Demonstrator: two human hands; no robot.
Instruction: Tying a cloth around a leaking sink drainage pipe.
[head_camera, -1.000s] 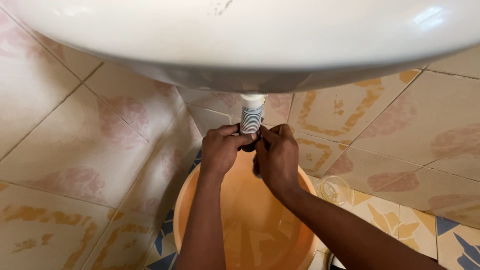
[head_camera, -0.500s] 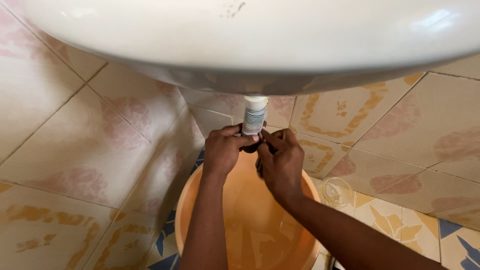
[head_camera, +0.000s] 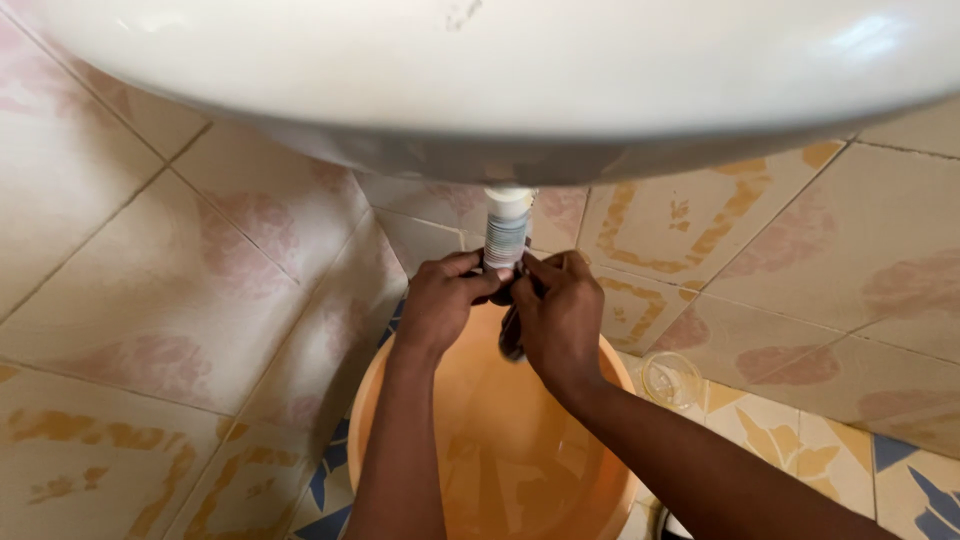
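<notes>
Pipe (head_camera: 507, 228) is seen hanging straight down from the underside of the basin (head_camera: 480, 80), a short white tube with a greyish threaded band around its middle; its lower end is hidden behind the fingers, and a dark fitting (head_camera: 511, 335) below it is glimpsed only in part, so its shape cannot be made out. The left hand (head_camera: 440, 305) is closed around the bottom of the pipe from the left, thumb and forefinger pinched against it. The right hand (head_camera: 558, 320) is curled in from the right, fingertips pressed to the same spot and touching those of the left; whether the dark fitting is gripped by it or merely covered cannot be told. Both forearms are cut off by the lower edge of the view. The basin is smooth, glossy and white, with only its rounded underside shown. An orange plastic tub (head_camera: 590, 470), round and smooth-walled, is set directly beneath the hands, its near rim cut off. A small clear cup (head_camera: 670, 378) is seen just beside the tub on the right. Glossy beige tiles (head_camera: 180, 300) with faded pink and yellow patterns are laid over wall and floor, with blue-patterned ones near the tub.
</notes>
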